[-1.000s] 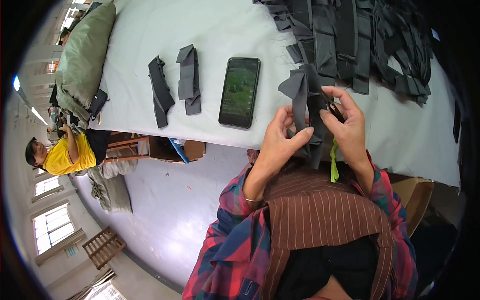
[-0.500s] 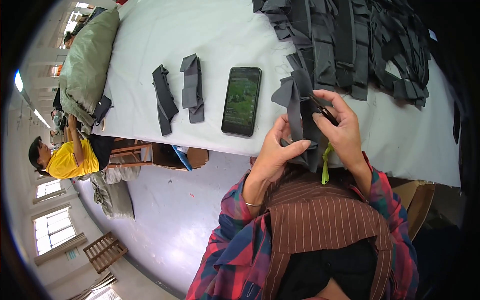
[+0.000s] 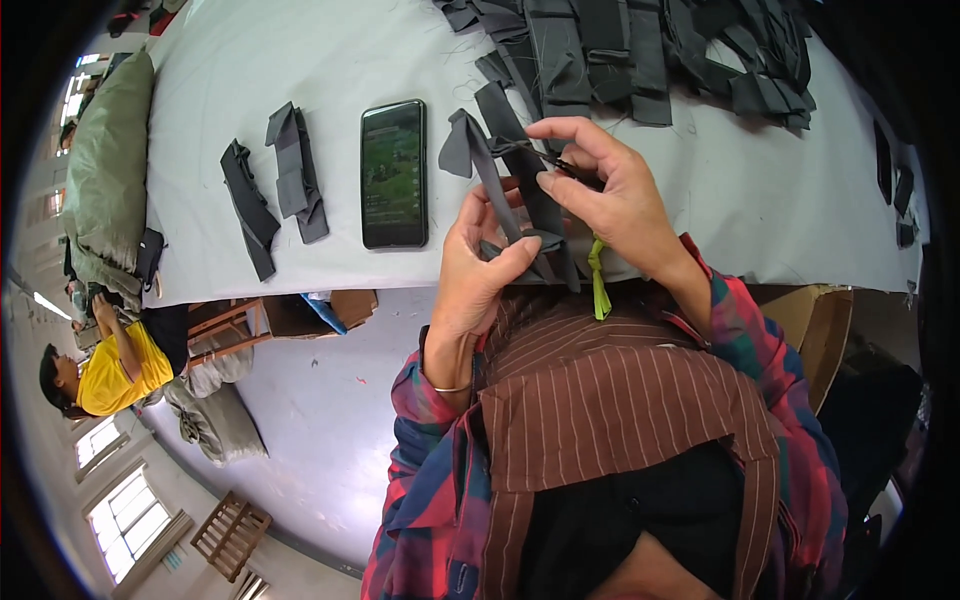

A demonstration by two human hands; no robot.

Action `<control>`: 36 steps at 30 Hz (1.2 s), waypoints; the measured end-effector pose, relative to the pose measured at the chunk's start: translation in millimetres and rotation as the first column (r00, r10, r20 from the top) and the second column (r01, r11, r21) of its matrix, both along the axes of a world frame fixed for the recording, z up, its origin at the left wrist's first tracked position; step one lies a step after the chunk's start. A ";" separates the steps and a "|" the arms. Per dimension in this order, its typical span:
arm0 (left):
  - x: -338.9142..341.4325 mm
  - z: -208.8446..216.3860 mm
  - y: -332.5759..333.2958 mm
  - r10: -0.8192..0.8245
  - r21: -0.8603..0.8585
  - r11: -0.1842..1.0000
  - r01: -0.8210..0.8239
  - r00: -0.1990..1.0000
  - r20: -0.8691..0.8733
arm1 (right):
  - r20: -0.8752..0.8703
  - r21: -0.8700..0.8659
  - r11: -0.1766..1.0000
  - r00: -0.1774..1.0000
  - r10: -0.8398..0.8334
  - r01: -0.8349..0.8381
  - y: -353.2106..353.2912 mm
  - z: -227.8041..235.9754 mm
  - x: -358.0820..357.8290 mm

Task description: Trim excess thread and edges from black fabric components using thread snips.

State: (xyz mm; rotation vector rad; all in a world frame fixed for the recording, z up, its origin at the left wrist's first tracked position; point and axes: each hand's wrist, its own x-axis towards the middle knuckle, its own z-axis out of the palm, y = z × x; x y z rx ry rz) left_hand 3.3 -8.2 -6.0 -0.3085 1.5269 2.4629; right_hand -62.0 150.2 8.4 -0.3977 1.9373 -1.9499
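Note:
My left hand is closed on a dark grey fabric strip, pinched between thumb and fingers over the table's near edge. Its upper end stands folded above the hand. In my right hand are small dark thread snips, held between thumb and fingers with the tips at the strip. Below that hand hangs a yellow-green ribbon; its upper attachment is hidden. Another grey strip lies behind the held one, between my hands.
Many grey strips are heaped at the back right of the white table. Two folded strips and a phone lie left of my hands. A stuffed sack and a person in yellow are far left.
My view has shifted, so the table and hands sit further left and higher. The snips' tips have come against the strip's upper part, and the strip leans more to the left.

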 end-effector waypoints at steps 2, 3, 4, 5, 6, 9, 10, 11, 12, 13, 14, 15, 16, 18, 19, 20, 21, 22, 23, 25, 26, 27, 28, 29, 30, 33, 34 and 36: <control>-0.6 0.0 -0.1 -0.020 -0.045 0.999 0.019 1.000 -0.007 | -0.042 0.039 0.999 0.999 -0.035 0.036 2.5 2.6 0.4; -0.4 1.3 -0.8 -0.027 -0.026 0.999 0.027 1.000 -0.006 | -0.042 0.037 0.999 0.999 -0.033 0.035 3.8 2.5 1.0; -0.3 2.2 -1.6 -0.035 -0.006 0.999 0.035 0.999 -0.005 | -0.048 -0.003 1.000 0.999 -0.010 0.009 6.4 2.1 1.5; 0.0 1.9 -2.9 -0.034 -0.007 0.999 0.034 0.999 -0.005 | -0.054 -0.042 0.999 0.998 0.014 -0.016 9.5 1.4 1.9; 0.0 0.7 -4.4 0.012 0.011 1.000 -0.012 1.000 0.020 | -0.055 -0.043 0.999 0.998 0.014 -0.016 14.6 -0.3 2.1; 0.0 0.7 -9.2 0.071 0.032 0.997 -0.073 0.996 0.056 | -0.133 0.056 0.986 0.978 0.161 -0.155 23.2 -2.7 3.6; 0.0 1.5 -10.2 0.085 0.036 0.996 -0.087 0.994 0.067 | -0.145 0.100 0.977 0.969 0.201 -0.188 23.3 -0.6 6.0; 0.0 2.6 -9.6 0.088 0.034 0.995 -0.090 0.994 0.066 | -0.157 0.144 0.965 0.958 0.242 -0.220 23.0 1.1 8.2; -1.0 3.7 -8.2 0.081 0.013 0.997 -0.081 0.995 0.057 | -0.161 0.143 0.965 0.957 0.243 -0.221 22.1 0.9 9.2; -1.8 4.5 -6.8 0.074 -0.009 0.997 -0.074 0.996 0.047 | -0.198 0.198 0.956 0.947 0.254 -0.215 20.8 -0.7 10.3; -1.4 2.1 -6.2 0.057 -0.012 0.998 -0.056 0.998 0.027 | -0.234 0.252 0.945 0.935 0.267 -0.207 19.3 -2.2 11.4; 0.1 -1.8 -6.8 0.044 -0.018 0.999 -0.044 0.999 0.007 | -0.271 0.302 0.932 0.920 0.285 -0.200 16.9 -2.4 12.2; 1.0 -3.4 -6.3 0.038 -0.015 0.999 -0.039 0.999 -0.027 | -0.211 0.276 0.941 0.942 0.260 -0.198 16.0 -0.9 13.6; 2.3 -0.4 -1.0 0.066 -0.001 0.998 -0.066 0.998 -0.012 | -0.144 0.227 0.959 0.968 0.204 -0.169 15.8 -3.8 16.2; 2.8 1.8 1.7 0.083 0.019 0.996 -0.083 0.997 0.010 | -0.065 0.186 0.974 0.988 0.142 -0.128 15.8 -5.8 17.0; 3.1 3.7 3.2 0.070 0.029 0.997 -0.070 0.998 0.005 | -0.071 0.183 0.974 0.986 0.150 -0.135 15.3 -6.6 17.5; 4.3 4.3 3.5 0.078 0.027 0.997 -0.078 0.997 -0.001 | -0.040 0.115 0.990 0.996 0.084 -0.079 15.2 -6.3 18.1; 5.3 4.7 3.3 0.038 0.074 0.997 -0.038 0.999 0.001 | -0.005 0.049 0.999 1.000 0.019 -0.019 15.3 -6.0 18.0; 6.1 5.4 2.4 -0.002 0.121 0.993 0.002 1.000 0.000 | -0.010 0.047 0.999 1.000 0.026 -0.025 16.3 -5.9 16.9; 7.9 7.8 1.0 -0.036 0.124 0.992 0.036 0.999 0.000 | 0.176 -0.053 0.997 0.983 -0.053 0.063 17.5 -6.6 15.6; 9.3 6.5 3.1 -0.049 0.185 0.981 0.058 0.997 -0.057 | 0.196 -0.103 0.988 0.976 -0.091 0.113 15.8 -6.5 15.9; 10.9 6.5 3.9 -0.056 0.241 0.967 0.082 0.992 -0.113 | 0.193 -0.106 0.989 0.977 -0.085 0.107 14.7 -6.9 15.6; 11.0 8.2 3.2 -0.110 0.224 0.965 0.133 0.987 -0.113 | 0.227 -0.127 0.981 0.967 -0.114 0.145 14.4 -7.8 15.0; 11.2 10.2 3.8 -0.104 0.221 0.967 0.127 0.988 -0.115 | 0.261 -0.146 0.972 0.955 -0.141 0.184 13.3 -8.0 14.6; 10.4 11.1 5.8 -0.130 0.178 0.974 0.142 0.989 -0.074 | 0.250 -0.143 0.970 0.955 -0.159 0.199 9.8 -4.8 15.0; 10.6 13.5 -1.1 -0.159 0.093 0.983 0.159 0.987 -0.008 | 0.182 -0.028 0.993 0.978 -0.105 0.112 12.2 -4.6 16.6; 10.3 14.4 -3.9 -0.168 0.053 0.985 0.167 0.986 0.018 | 0.177 -0.030 0.993 0.979 -0.103 0.110 12.7 -4.9 16.4; 10.0 13.3 -7.0 -0.163 0.110 0.981 0.162 0.987 0.000 | 0.111 -0.032 0.993 0.988 -0.106 0.111 12.1 -8.3 16.9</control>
